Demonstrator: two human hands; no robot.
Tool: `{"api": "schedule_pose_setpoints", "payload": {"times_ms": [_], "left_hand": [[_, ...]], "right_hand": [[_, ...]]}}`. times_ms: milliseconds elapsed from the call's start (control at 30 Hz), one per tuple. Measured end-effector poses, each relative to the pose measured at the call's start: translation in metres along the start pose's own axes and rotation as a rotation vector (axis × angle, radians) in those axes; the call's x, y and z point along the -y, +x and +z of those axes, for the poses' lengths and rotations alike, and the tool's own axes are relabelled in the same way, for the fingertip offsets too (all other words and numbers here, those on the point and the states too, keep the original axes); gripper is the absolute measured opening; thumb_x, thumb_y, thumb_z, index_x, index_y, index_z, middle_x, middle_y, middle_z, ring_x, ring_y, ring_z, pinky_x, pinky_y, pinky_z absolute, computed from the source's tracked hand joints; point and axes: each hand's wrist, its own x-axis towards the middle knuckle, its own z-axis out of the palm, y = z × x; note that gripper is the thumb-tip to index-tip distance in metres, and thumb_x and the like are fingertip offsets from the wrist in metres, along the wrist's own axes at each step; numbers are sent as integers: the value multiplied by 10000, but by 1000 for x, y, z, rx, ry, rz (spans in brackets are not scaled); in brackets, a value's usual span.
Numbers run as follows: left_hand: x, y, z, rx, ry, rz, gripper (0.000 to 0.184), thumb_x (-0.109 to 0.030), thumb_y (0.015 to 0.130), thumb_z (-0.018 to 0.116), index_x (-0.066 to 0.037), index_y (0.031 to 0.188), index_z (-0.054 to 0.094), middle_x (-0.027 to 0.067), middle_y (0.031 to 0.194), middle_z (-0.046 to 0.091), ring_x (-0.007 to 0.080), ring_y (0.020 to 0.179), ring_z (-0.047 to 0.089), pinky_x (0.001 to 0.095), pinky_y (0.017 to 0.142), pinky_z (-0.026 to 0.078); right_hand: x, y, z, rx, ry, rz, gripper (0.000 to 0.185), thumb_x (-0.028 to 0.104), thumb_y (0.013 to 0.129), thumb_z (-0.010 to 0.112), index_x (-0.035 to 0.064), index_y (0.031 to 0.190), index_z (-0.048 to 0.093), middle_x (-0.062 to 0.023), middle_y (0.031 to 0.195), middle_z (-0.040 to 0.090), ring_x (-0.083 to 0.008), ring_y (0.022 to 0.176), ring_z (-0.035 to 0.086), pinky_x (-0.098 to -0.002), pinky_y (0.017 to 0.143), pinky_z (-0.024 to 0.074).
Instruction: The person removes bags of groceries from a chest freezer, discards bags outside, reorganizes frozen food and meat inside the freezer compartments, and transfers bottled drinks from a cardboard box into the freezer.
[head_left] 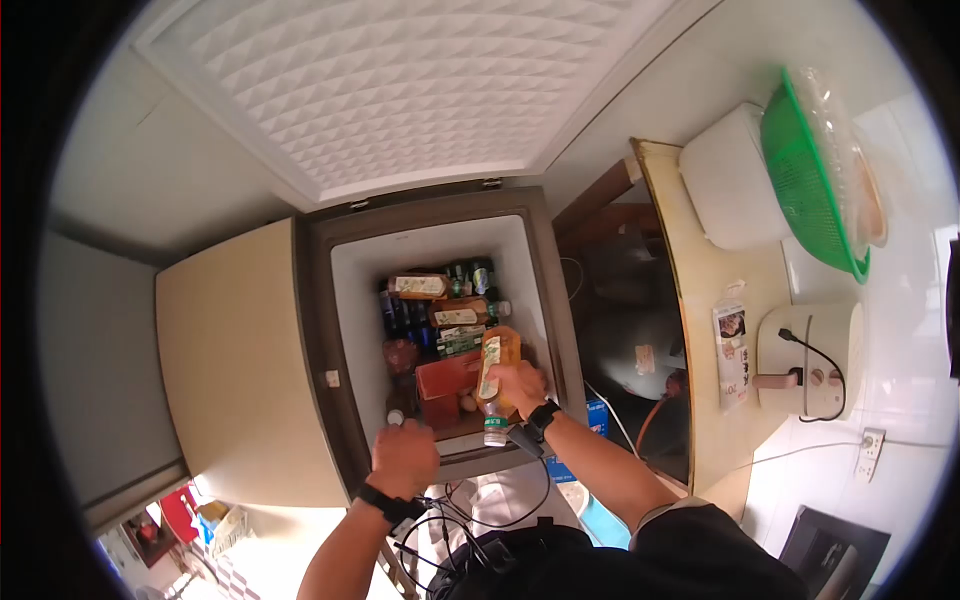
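My right hand [520,385] is wrapped around a bottle of amber drink [497,352]. The bottle's green-and-white capped end points toward me, above the front of the open chest freezer [350,300]. My left hand [405,458] is closed at the freezer's front left rim, its fingers mostly hidden. A pale bottle cap [396,417] shows just beyond it. Inside lie two more amber bottles, one at the back [418,286] and one in the middle [458,315], besides several dark bottles [405,315]. A red box [447,378] sits nearer the front.
The white freezer lid [420,90] stands raised at the back. A beige cabinet [240,365] adjoins the left side. On the right counter [745,455] are a green basket [805,180], a white container [735,180] and a white appliance [825,350]. Black cables [440,535] hang at my waist.
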Motion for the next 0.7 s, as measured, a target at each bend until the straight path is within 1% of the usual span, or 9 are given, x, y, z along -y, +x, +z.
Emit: {"api": "schedule_pose_setpoints", "payload": {"times_ms": [33,100,200,267,367,433,533,633,700], "left_hand": [[-2,9,17,-30,31,50,333,-275,889,599,-54,1092,744,205,1064,696,413,996,680,518,913,542],[-2,36,40,-62,60,101,358,-297,918,567,-42,1096,745,208,1033,717,413,945,703,514,890,556],[8,75,64,429,-116,20,526,-419,1028,432,-22,1269,679,238,1307,672,386,1256,626,471,1062,489],[16,90,74,523,-109,36,536,-424,1023,433,-17,1280,670,237,1315,668,384,1252,629,461,1061,485],[27,103,82,641,-169,69,548,-448,1019,438,-12,1260,665,229,1265,683,395,1185,649,460,1034,495],[39,114,100,672,-233,92,552,-467,1019,440,-12,1230,670,222,1206,701,408,1122,666,469,1009,510],[50,124,119,758,-333,352,539,-437,1038,422,-11,1319,595,190,1313,649,364,1138,650,451,1002,502],[45,128,108,754,-262,451,536,-395,1027,329,10,1113,669,203,1118,713,342,1110,685,435,939,525],[44,133,100,865,-110,330,565,-421,1034,311,-48,1320,625,190,1328,653,303,1286,605,436,1028,489]], "right_hand": [[-4,7,-3,208,111,-1,517,370,727,720,-52,1027,718,-172,976,731,-297,898,699,-357,838,528],[-15,27,2,294,271,69,494,360,745,704,-22,1059,698,-147,978,720,-294,885,696,-365,832,533],[-22,46,12,495,603,212,457,339,781,671,38,1125,659,-98,982,698,-287,861,689,-381,821,543],[-21,54,12,731,819,264,378,329,800,636,78,1082,655,-89,938,694,-279,829,689,-399,806,560],[-39,78,28,774,870,350,361,343,807,622,84,1056,652,-88,918,689,-274,835,691,-413,790,571],[-30,79,31,713,897,383,349,333,762,649,64,983,633,-110,851,652,-288,744,665,-404,685,560],[-29,91,35,687,925,372,362,353,764,644,72,992,637,-101,849,655,-295,734,647,-418,702,554],[-30,99,35,722,982,433,383,368,769,645,74,1014,633,-103,873,659,-299,750,647,-423,720,555],[-31,104,37,685,980,395,421,383,772,649,74,1057,625,-114,905,665,-305,769,653,-429,735,558]]}}
